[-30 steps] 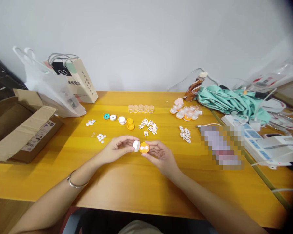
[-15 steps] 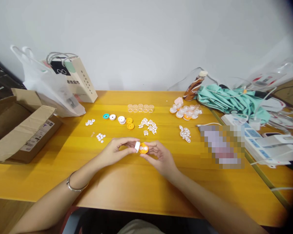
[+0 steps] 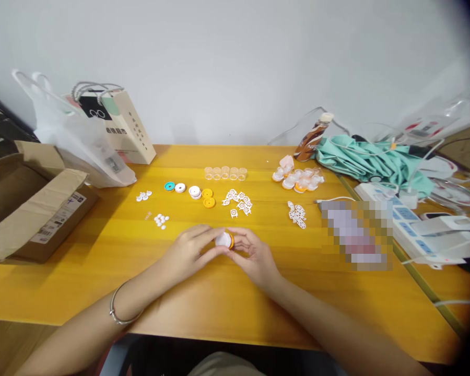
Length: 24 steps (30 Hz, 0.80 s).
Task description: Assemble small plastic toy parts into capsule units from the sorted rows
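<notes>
Above the front middle of the table, both hands meet round one small object. My left hand (image 3: 194,248) pinches a white round cap (image 3: 222,239), its flat face towards me. Behind that cap an orange round cup (image 3: 232,241) shows as a thin rim, with my right hand (image 3: 256,256) closed on it. Cap and cup sit against each other; what lies inside is hidden. Beyond the hands are yellow round caps (image 3: 209,202), white round caps (image 3: 195,191), a teal cap (image 3: 169,186) and white wheel-patterned plastic pieces (image 3: 243,204).
Clear cups (image 3: 225,173) stand in a row at the back. Small white discs (image 3: 161,220) lie left, white openwork pieces (image 3: 296,214) right, near clear-domed orange items (image 3: 300,180). A cardboard box (image 3: 35,209) borders the left; a bottle (image 3: 313,138) and power strip (image 3: 415,230) stand right.
The white cap and the orange cup, apart before with pale round bits visible in the cup, are now brought together. The cap has turned its flat face towards me, covering the cup's opening.
</notes>
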Motion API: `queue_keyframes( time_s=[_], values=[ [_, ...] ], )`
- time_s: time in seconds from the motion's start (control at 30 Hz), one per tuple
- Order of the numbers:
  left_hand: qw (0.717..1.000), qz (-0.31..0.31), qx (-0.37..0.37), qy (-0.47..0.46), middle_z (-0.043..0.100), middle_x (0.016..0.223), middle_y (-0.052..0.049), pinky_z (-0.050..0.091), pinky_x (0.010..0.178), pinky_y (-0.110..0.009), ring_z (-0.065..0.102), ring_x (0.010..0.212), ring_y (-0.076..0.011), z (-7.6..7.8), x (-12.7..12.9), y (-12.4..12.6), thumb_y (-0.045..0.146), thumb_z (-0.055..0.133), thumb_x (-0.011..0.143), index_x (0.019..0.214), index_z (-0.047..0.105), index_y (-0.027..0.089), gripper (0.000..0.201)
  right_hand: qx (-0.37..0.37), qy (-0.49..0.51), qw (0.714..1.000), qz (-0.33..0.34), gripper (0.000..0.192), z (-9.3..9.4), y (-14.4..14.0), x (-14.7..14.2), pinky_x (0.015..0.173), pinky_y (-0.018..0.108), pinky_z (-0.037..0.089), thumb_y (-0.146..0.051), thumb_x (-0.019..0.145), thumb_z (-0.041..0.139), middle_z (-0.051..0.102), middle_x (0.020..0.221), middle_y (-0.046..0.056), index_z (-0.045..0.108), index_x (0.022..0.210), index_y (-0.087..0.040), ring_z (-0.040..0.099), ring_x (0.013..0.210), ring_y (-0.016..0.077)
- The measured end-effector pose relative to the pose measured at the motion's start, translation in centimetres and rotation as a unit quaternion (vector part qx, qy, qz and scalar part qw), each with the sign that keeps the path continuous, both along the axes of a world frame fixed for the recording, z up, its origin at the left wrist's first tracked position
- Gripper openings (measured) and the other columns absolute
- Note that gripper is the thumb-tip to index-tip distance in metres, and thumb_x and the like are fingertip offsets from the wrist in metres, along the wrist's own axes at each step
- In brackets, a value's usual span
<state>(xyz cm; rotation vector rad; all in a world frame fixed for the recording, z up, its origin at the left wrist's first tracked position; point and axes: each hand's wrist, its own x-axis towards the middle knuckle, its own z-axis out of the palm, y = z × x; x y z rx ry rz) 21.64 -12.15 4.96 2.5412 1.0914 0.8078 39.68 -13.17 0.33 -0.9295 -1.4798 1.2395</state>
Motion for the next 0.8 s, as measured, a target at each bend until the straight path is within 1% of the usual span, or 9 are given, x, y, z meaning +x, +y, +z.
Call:
queue_keyframes(
  time_s=[0.17, 0.33, 0.53, 0.7, 0.8],
  values=[
    [0.999, 0.011, 0.03, 0.016, 0.06, 0.078, -0.005, 0.048, 0.065, -0.027, 0.054, 0.069, -0.0133, -0.24, 0.18, -0.21, 0.037, 0.048, 0.087, 0.109, 0.056, 0.012, 0.034, -0.031, 0.015, 0.999, -0.009, 0.029, -0.02, -0.23, -0.18, 0.082, 0.036, 0.054, -0.028, 0.072, 0.067, 0.069, 0.087, 0.003, 0.055, 0.097, -0.023, 0.067, 0.082, 0.0163],
    [0.999, 0.015, 0.037, 0.028, 0.059, 0.077, -0.004, 0.047, 0.063, -0.027, 0.052, 0.067, -0.013, -0.29, 0.35, -0.44, 0.037, 0.047, 0.087, 0.107, 0.057, 0.012, 0.033, -0.032, 0.026, 0.999, -0.02, 0.025, -0.22, -0.33, -0.26, 0.082, 0.035, 0.054, -0.028, 0.071, 0.067, 0.07, 0.088, 0.003, 0.056, 0.093, -0.022, 0.067, 0.082, 0.0168],
    [0.999, 0.007, 0.023, 0.036, 0.058, 0.08, -0.006, 0.047, 0.066, -0.028, 0.053, 0.073, -0.0149, -0.41, 0.34, -0.49, 0.038, 0.048, 0.087, 0.11, 0.056, 0.012, 0.036, -0.055, 0.054, 0.997, -0.017, 0.024, -0.77, -0.24, -0.25, 0.083, 0.036, 0.053, -0.027, 0.069, 0.069, 0.07, 0.085, 0.002, 0.057, 0.089, -0.022, 0.067, 0.082, 0.0169],
    [1.0, -0.003, 0.015, 0.023, 0.058, 0.081, -0.006, 0.048, 0.068, -0.03, 0.053, 0.075, -0.0158, -0.65, 0.11, -0.28, 0.037, 0.048, 0.087, 0.112, 0.055, 0.013, 0.035, -0.093, 0.085, 0.992, 0.004, 0.028, -0.5, 0.02, -0.39, 0.08, 0.035, 0.054, -0.03, 0.065, 0.073, 0.071, 0.08, 0.002, 0.057, 0.086, -0.022, 0.067, 0.076, 0.0161],
    [1.0, -0.008, -0.01, 0.01, 0.058, 0.086, -0.008, 0.048, 0.072, -0.031, 0.055, 0.079, -0.0165, -0.91, -0.05, -0.06, 0.035, 0.049, 0.086, 0.115, 0.054, 0.013, 0.036, -0.12, 0.091, 0.988, 0.011, 0.032, -0.4, 0.29, -0.43, 0.079, 0.035, 0.054, -0.031, 0.063, 0.075, 0.07, 0.077, 0.0, 0.056, 0.086, -0.022, 0.067, 0.074, 0.0151]
  ],
)
